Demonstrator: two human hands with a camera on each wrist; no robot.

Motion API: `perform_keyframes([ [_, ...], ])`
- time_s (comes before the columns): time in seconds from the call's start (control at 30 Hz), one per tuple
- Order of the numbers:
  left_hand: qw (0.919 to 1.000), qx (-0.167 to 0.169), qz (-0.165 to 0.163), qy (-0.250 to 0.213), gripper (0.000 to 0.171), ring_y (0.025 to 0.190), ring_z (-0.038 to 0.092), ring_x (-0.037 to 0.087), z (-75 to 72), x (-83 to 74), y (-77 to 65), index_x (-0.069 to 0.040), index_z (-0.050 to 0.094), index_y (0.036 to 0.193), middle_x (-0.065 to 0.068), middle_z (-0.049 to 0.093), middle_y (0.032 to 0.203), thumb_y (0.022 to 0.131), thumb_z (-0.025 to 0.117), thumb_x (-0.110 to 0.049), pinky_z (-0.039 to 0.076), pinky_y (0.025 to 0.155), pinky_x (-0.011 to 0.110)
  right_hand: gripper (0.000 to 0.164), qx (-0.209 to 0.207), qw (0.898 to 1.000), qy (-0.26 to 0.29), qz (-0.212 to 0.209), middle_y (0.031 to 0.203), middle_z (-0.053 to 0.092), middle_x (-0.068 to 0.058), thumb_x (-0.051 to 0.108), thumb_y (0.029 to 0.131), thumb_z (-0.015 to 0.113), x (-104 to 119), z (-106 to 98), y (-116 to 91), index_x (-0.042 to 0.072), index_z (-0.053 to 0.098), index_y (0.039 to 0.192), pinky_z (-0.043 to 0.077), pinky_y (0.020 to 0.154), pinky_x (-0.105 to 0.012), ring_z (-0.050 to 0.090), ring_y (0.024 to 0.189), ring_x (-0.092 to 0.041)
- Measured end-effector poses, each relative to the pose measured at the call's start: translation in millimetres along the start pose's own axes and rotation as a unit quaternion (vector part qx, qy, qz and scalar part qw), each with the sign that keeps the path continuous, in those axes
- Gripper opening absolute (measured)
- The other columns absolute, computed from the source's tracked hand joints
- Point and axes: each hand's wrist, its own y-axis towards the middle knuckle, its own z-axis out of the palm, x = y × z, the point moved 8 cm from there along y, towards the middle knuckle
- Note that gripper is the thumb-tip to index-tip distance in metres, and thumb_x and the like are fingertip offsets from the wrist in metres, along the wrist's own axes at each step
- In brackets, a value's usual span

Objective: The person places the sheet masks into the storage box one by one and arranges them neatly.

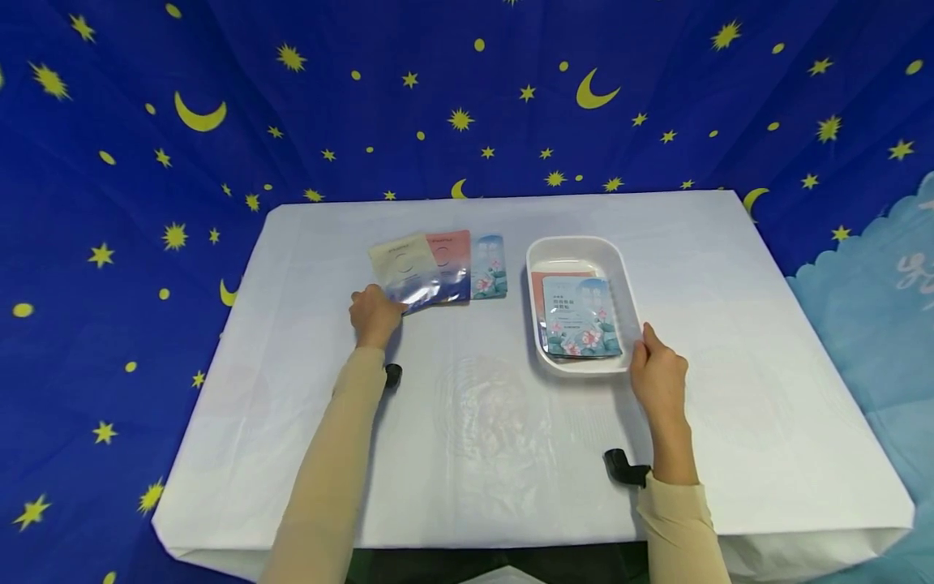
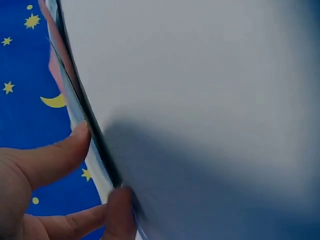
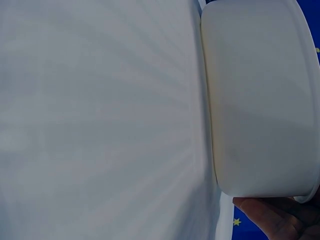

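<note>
My left hand (image 1: 376,315) is at the lower left corner of a cream-and-blue sheet mask packet (image 1: 405,264), and in the left wrist view its thumb and a finger pinch the packet's thin edge. Under that packet's right side lies a pink-and-blue packet (image 1: 454,264). A light blue floral packet (image 1: 489,268) comes just right of it. With my right hand (image 1: 659,375) I grip the front right corner of a white plastic basin (image 1: 630,304). Inside it, another floral packet (image 1: 581,316) lies over a pink one (image 1: 538,285).
A white cloth (image 1: 737,389) covers the table. Starry blue fabric (image 1: 409,105) hangs behind and to the left, with a light blue cloth (image 1: 876,316) at the right. Black wrist mounts (image 1: 623,468) stick out from both sleeves close over the table.
</note>
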Motion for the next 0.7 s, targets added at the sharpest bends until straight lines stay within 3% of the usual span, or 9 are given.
perform_keyframes([
  [0.17,0.9986,-0.025,-0.009,-0.045,0.050,0.096,0.053,0.044,-1.9,4.5,4.7,0.010,0.056,0.101,0.028,0.057,0.100,0.064,0.077,-0.017,0.047,0.084,0.049,0.035,0.002,1.000,-0.003,0.001,0.113,0.055,-0.025,0.008,0.088,0.047,0,1,0,-0.005,0.052,0.120,0.046,0.080,-0.056,0.051,0.103,-0.043],
  [0.37,0.9915,-0.028,-0.056,-0.114,0.047,0.098,0.052,0.040,-3.8,16.8,6.7,0.007,0.057,0.096,0.024,0.059,0.100,0.060,0.077,-0.013,0.047,0.085,0.048,0.034,0.004,1.000,-0.007,0.003,0.112,0.055,-0.026,0.007,0.088,0.046,-1,1,1,-0.005,0.052,0.120,0.046,0.080,-0.056,0.051,0.103,-0.044],
  [0.43,0.9886,-0.032,-0.069,-0.130,0.038,0.093,0.056,0.038,-4.2,21.3,6.2,0.005,0.061,0.092,0.022,0.062,0.095,0.061,0.075,-0.013,0.049,0.082,0.045,0.035,0.006,1.000,-0.008,0.005,0.112,0.055,-0.026,0.007,0.088,0.046,-1,2,1,-0.004,0.052,0.120,0.046,0.081,-0.056,0.051,0.103,-0.044],
  [0.5,0.9827,-0.035,-0.080,-0.163,0.027,0.075,0.063,0.029,-3.8,25.0,5.3,0.002,0.065,0.087,0.019,0.065,0.086,0.064,0.071,-0.010,0.055,0.072,0.035,0.035,0.006,1.000,-0.009,0.005,0.112,0.055,-0.026,0.008,0.088,0.046,-1,2,1,-0.004,0.052,0.120,0.046,0.081,-0.056,0.051,0.103,-0.044],
  [0.57,0.9689,-0.021,-0.089,-0.230,0.022,0.058,0.064,0.017,0.1,27.2,3.8,0.003,0.065,0.090,0.019,0.065,0.081,0.069,0.065,-0.004,0.057,0.061,0.027,0.035,0.005,1.000,-0.009,0.006,0.112,0.055,-0.026,0.008,0.088,0.047,-1,2,2,-0.004,0.052,0.120,0.046,0.082,-0.056,0.051,0.103,-0.044],
  [0.63,0.9429,-0.003,-0.099,-0.318,0.023,0.045,0.061,0.010,5.7,28.1,2.8,0.006,0.063,0.094,0.022,0.062,0.080,0.072,0.059,0.004,0.056,0.053,0.022,0.035,0.006,1.000,-0.009,0.008,0.112,0.055,-0.026,0.008,0.088,0.047,-2,2,2,-0.004,0.052,0.120,0.046,0.082,-0.056,0.051,0.103,-0.044],
  [0.7,0.9123,0.013,-0.110,-0.394,0.028,0.043,0.060,0.009,9.8,27.0,1.2,0.009,0.059,0.100,0.021,0.058,0.085,0.072,0.054,0.011,0.055,0.053,0.020,0.035,0.007,1.000,-0.010,0.009,0.112,0.055,-0.026,0.008,0.088,0.047,-3,2,2,-0.004,0.052,0.121,0.046,0.082,-0.055,0.051,0.104,-0.044],
])
